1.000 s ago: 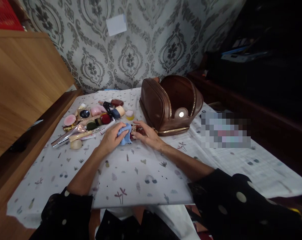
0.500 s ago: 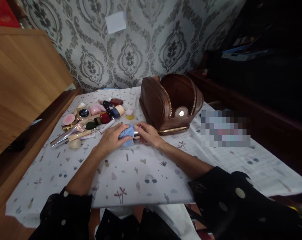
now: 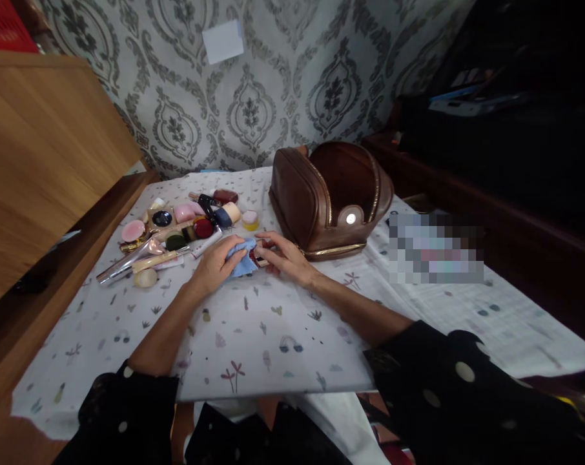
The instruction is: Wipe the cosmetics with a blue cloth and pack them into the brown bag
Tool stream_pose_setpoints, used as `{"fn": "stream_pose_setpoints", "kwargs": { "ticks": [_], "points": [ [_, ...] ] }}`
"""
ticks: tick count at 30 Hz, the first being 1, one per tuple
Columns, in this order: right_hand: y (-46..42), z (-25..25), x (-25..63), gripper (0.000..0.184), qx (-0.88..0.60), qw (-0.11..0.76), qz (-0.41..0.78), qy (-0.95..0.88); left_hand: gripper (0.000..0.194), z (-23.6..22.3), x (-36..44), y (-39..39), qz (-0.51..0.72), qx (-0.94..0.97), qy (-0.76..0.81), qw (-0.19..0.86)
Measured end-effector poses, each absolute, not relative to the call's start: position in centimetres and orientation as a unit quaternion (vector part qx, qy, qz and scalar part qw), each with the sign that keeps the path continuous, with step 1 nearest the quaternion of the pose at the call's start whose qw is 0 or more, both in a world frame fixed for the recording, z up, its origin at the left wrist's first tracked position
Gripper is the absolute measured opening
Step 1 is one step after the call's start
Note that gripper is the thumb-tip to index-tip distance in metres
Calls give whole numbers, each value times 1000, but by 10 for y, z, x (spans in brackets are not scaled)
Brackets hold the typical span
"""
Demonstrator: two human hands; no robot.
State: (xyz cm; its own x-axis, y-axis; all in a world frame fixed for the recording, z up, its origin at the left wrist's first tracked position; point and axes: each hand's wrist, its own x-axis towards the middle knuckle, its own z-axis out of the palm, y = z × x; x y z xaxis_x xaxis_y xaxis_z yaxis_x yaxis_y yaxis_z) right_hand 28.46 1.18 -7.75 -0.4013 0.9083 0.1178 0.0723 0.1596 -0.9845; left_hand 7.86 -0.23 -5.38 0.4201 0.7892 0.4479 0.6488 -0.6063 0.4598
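My left hand (image 3: 212, 266) is closed around a light blue cloth (image 3: 243, 260), pressing it against a small dark red cosmetic container (image 3: 254, 256) with a shiny part. The fingers of my right hand (image 3: 288, 259) pinch the container's other end, so most of it is hidden. Both hands are just above the patterned tablecloth. Left of them lies a pile of cosmetics, with a pink round compact (image 3: 133, 230), a silvery-pink tube (image 3: 128, 262) and a dark red round piece (image 3: 203, 227). Beyond my fingers stands a small yellow-and-white jar (image 3: 250, 220).
A brown leather cosmetic bag (image 3: 297, 200) stands unzipped behind my right hand. On the right of the white patterned tablecloth (image 3: 273, 361) is a blurred-out item (image 3: 435, 250). A wooden panel (image 3: 45, 148) rises at the left, and a wallpapered wall (image 3: 283, 97) stands behind.
The blue cloth covered more of the container half a second ago and reached toward my right fingers. Now it is back to the left, and dark red shows again.
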Motion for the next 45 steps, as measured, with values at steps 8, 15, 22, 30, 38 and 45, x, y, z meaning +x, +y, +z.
{"fn": "stream_pose_setpoints", "kwargs": {
  "ticks": [8, 15, 22, 30, 38, 45],
  "points": [
    [15, -80, 287, 38, -427, 367, 469, -680, 31, -57, 79, -2, 337, 840, 408, 123],
    [14, -77, 286, 41, -410, 366, 507, -664, 23, -52, 83, -4, 343, 831, 424, 109],
    [14, -78, 285, 39, -390, 375, 548, -638, 26, -56, 84, -5, 342, 829, 434, 82],
    [20, -84, 284, 31, -406, 384, 543, -627, 30, -60, 85, -8, 335, 857, 391, -4],
    [13, -75, 274, 31, -392, 431, 702, -410, 29, -55, 89, -14, 301, 878, 355, -112],
    [12, -63, 273, 40, -337, 435, 802, -235, 27, -54, 94, -19, 340, 870, 326, -143]
  ]
}}
